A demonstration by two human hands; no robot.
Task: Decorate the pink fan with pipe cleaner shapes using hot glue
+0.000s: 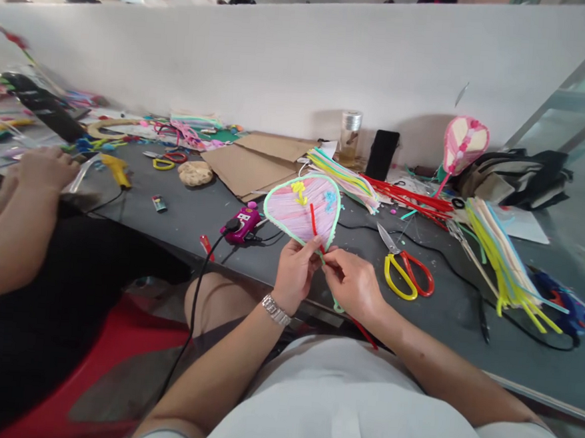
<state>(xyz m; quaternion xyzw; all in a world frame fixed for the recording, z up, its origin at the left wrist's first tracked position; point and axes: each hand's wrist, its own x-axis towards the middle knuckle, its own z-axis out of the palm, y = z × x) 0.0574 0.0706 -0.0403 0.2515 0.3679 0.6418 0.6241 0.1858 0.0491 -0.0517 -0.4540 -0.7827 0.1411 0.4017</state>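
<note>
A pink heart-shaped fan (297,216) with a mint-green fuzzy edge is held upright above the table's front edge. It carries a yellow and a light-blue fuzzy shape. Around its lower tip my left hand (296,272) is closed, thumb in front, a metal watch on the wrist. A red pipe cleaner (313,219) lies across the fan's lower face and runs down between my hands; its other end hangs below my right wrist. My right hand (353,280) pinches that pipe cleaner by the fan's base, touching my left fingers. A green stem end shows underneath.
Scissors (403,270) lie open to the right, near bundled pipe cleaners (504,260). Left of the fan sit a purple power socket (242,223) and its cord. Behind are cardboard (256,166), a glass bottle (349,139) and a phone (382,155). A co-worker's hands (45,168) are at far left.
</note>
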